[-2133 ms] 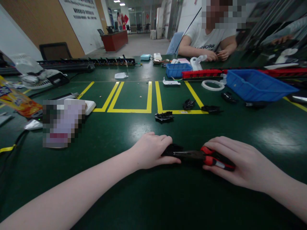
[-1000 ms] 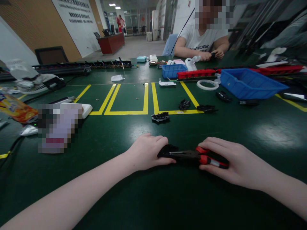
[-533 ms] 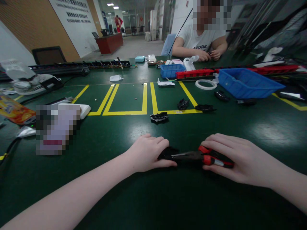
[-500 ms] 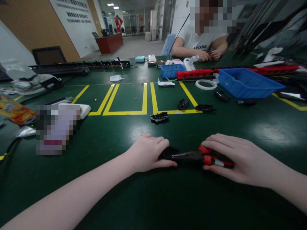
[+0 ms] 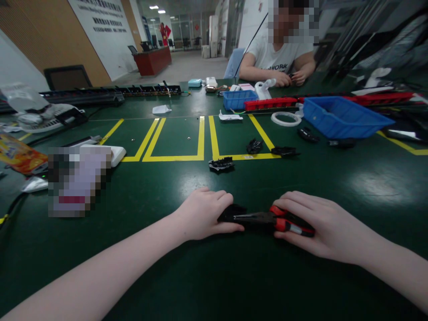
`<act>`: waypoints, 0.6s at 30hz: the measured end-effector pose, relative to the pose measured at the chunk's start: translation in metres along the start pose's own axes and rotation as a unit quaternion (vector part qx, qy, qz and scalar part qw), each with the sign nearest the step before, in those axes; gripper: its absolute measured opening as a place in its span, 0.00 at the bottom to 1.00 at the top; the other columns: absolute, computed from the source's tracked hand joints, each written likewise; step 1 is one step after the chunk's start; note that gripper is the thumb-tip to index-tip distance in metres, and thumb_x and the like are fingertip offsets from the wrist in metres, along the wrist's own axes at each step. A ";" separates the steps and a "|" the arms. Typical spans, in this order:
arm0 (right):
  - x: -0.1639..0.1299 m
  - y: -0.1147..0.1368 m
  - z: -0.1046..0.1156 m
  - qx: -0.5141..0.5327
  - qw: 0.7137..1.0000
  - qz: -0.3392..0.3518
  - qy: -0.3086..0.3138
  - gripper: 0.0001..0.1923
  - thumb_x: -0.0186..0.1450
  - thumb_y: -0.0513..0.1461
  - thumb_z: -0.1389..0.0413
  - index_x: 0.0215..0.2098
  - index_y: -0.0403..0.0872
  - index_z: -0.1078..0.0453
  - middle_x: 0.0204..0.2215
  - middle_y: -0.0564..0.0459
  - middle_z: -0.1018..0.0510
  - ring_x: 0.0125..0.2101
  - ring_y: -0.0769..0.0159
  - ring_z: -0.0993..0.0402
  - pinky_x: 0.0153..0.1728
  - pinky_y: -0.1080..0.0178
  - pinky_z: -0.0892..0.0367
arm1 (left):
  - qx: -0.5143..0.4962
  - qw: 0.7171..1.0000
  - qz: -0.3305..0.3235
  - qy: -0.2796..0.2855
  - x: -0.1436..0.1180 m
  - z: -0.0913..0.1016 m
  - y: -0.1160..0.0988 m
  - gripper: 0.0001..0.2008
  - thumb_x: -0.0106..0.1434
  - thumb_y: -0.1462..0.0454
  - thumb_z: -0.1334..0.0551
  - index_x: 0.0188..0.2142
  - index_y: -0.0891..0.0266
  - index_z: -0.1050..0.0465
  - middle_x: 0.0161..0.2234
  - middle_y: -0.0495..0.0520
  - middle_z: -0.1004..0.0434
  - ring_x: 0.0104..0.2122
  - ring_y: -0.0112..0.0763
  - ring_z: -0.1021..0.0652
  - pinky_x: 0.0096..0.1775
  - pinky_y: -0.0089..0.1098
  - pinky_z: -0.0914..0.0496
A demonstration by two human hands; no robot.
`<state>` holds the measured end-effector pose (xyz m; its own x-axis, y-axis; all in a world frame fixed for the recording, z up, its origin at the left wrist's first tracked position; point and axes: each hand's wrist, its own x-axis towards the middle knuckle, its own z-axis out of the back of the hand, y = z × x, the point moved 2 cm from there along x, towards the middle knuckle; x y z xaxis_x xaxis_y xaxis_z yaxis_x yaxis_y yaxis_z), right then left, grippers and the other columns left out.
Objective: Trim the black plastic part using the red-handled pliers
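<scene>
My left hand lies on the green table, fingers closed over a small black plastic part. My right hand grips the red and black handles of a pair of pliers. The pliers lie flat, and their dark jaws reach left to the black part. Most of that part is hidden under my left fingers.
Three loose black parts lie by the yellow tape lines. Farther back stand a large blue bin, a small blue bin, a white ring and red trays. A person in a white shirt works across the table.
Both hands hold the same grip on part and pliers. The view shifts a little between frames; nothing on the table has moved.
</scene>
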<state>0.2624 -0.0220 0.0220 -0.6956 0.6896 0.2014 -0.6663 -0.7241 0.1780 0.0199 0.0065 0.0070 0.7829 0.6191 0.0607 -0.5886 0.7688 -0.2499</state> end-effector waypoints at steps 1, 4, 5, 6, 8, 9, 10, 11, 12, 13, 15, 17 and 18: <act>0.000 0.000 -0.001 -0.002 1.000 0.000 0.001 0.17 0.61 0.47 0.44 0.44 0.45 0.32 0.35 0.46 0.25 0.31 0.62 0.26 0.27 0.62 0.29 | -0.002 1.000 0.000 -0.002 0.000 0.000 0.000 0.21 0.64 0.45 0.46 0.38 0.61 0.35 0.33 0.49 0.27 0.28 0.30 0.28 0.32 0.32 0.36; 0.000 0.000 -0.002 -0.010 1.000 0.002 0.002 0.17 0.62 0.47 0.45 0.44 0.45 0.33 0.35 0.45 0.25 0.31 0.62 0.26 0.28 0.62 0.29 | -0.007 1.000 0.002 -0.005 0.000 0.000 0.001 0.21 0.64 0.45 0.45 0.38 0.61 0.35 0.33 0.49 0.27 0.28 0.30 0.28 0.31 0.32 0.36; 0.000 0.000 -0.003 -0.013 1.000 0.001 0.004 0.17 0.62 0.47 0.45 0.44 0.44 0.33 0.35 0.45 0.25 0.31 0.61 0.26 0.28 0.62 0.29 | -0.008 1.000 0.003 -0.004 0.000 0.000 0.001 0.20 0.64 0.45 0.45 0.38 0.61 0.35 0.33 0.49 0.27 0.27 0.30 0.28 0.31 0.32 0.36; 0.000 -0.001 -0.004 -0.015 1.000 0.001 0.007 0.17 0.62 0.46 0.45 0.44 0.44 0.33 0.35 0.45 0.25 0.32 0.61 0.26 0.28 0.61 0.29 | -0.008 1.000 0.005 -0.002 0.001 0.000 0.000 0.20 0.64 0.45 0.45 0.38 0.61 0.35 0.33 0.49 0.27 0.27 0.30 0.28 0.31 0.32 0.36; 0.001 -0.001 -0.004 -0.020 1.000 0.006 0.012 0.16 0.62 0.45 0.45 0.44 0.44 0.33 0.35 0.45 0.25 0.32 0.61 0.26 0.29 0.60 0.29 | -0.006 1.000 0.007 0.002 0.001 0.001 0.000 0.20 0.64 0.46 0.45 0.37 0.61 0.35 0.33 0.49 0.27 0.28 0.30 0.28 0.32 0.32 0.36; 0.001 -0.001 -0.005 -0.023 1.000 0.009 0.014 0.15 0.62 0.44 0.45 0.44 0.44 0.33 0.35 0.45 0.25 0.32 0.61 0.26 0.29 0.60 0.29 | -0.004 1.000 0.008 0.003 0.001 0.001 -0.001 0.20 0.64 0.46 0.45 0.37 0.61 0.35 0.33 0.49 0.27 0.28 0.30 0.28 0.32 0.32 0.36; 0.001 0.000 -0.005 -0.025 0.999 0.013 0.015 0.15 0.62 0.44 0.45 0.44 0.44 0.33 0.35 0.45 0.25 0.32 0.60 0.26 0.30 0.60 0.29 | -0.001 1.000 0.008 0.003 0.001 0.001 -0.001 0.20 0.64 0.46 0.45 0.37 0.61 0.35 0.33 0.49 0.27 0.28 0.30 0.28 0.32 0.32 0.36; 0.001 0.000 -0.005 -0.027 0.999 0.016 0.014 0.15 0.62 0.44 0.46 0.44 0.44 0.33 0.35 0.45 0.25 0.32 0.60 0.26 0.30 0.60 0.29 | 0.001 1.000 0.008 0.004 0.001 0.001 -0.001 0.20 0.63 0.45 0.45 0.37 0.61 0.35 0.33 0.49 0.26 0.28 0.31 0.28 0.32 0.32 0.36; 0.002 -0.001 -0.005 -0.027 0.999 0.017 0.012 0.15 0.62 0.44 0.46 0.44 0.44 0.33 0.35 0.45 0.25 0.32 0.60 0.26 0.30 0.60 0.29 | 0.001 1.000 0.007 0.004 0.001 0.001 -0.001 0.20 0.63 0.45 0.45 0.37 0.61 0.35 0.33 0.49 0.26 0.28 0.30 0.28 0.32 0.33 0.36; 0.002 -0.001 -0.004 -0.027 0.999 0.017 0.009 0.15 0.62 0.44 0.45 0.44 0.44 0.32 0.35 0.45 0.25 0.32 0.61 0.26 0.30 0.60 0.29 | 0.000 1.000 0.007 0.004 0.001 0.001 -0.001 0.20 0.63 0.45 0.45 0.38 0.61 0.35 0.33 0.49 0.26 0.28 0.30 0.28 0.32 0.32 0.36; 0.002 -0.001 -0.004 -0.022 1.000 0.016 0.006 0.15 0.61 0.44 0.45 0.44 0.45 0.32 0.35 0.45 0.25 0.32 0.61 0.26 0.30 0.60 0.29 | 0.000 1.000 0.007 0.004 0.000 0.001 -0.001 0.20 0.63 0.45 0.45 0.38 0.61 0.35 0.33 0.49 0.27 0.28 0.30 0.28 0.32 0.32 0.36; 0.003 -0.001 -0.004 -0.020 1.000 0.016 0.008 0.15 0.61 0.44 0.45 0.43 0.45 0.32 0.36 0.45 0.24 0.32 0.61 0.26 0.30 0.60 0.30 | -0.001 1.000 0.006 0.000 0.000 0.000 0.000 0.20 0.63 0.45 0.45 0.37 0.61 0.35 0.33 0.49 0.27 0.27 0.30 0.28 0.31 0.32 0.37; 0.003 -0.001 -0.004 -0.021 1.000 0.015 0.009 0.15 0.61 0.45 0.45 0.43 0.45 0.32 0.36 0.45 0.24 0.32 0.61 0.26 0.30 0.60 0.30 | -0.002 1.000 0.005 -0.002 0.000 0.000 0.000 0.20 0.63 0.45 0.45 0.37 0.61 0.35 0.33 0.49 0.27 0.27 0.30 0.28 0.31 0.32 0.37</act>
<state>0.2602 -0.0190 0.0190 -0.7204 0.6674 0.1890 -0.6548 -0.7442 0.1321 0.0200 0.0063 0.0072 0.7763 0.6272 0.0624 -0.5953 0.7621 -0.2546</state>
